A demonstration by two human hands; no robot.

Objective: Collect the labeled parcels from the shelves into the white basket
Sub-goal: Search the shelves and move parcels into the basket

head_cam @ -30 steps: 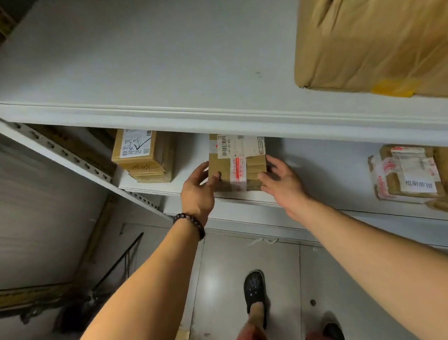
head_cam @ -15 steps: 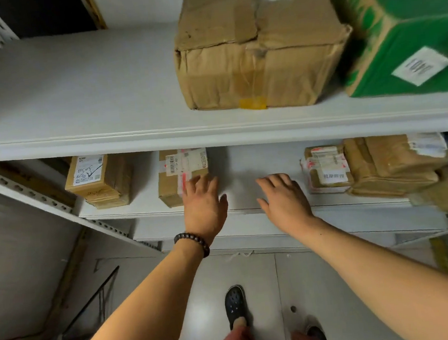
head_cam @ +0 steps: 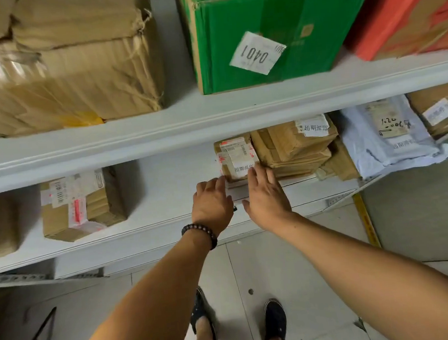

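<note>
The small labeled parcel (head_cam: 236, 155) sits near the front of the lower shelf (head_cam: 164, 183), touching a stack of brown packets (head_cam: 294, 147). The left hand (head_cam: 211, 203) and right hand (head_cam: 267, 193) flank it with straight fingers, grasping nothing. This looks like the reach before a pick: next, close on both sides and draw it out toward the basket, which is out of view.
</note>
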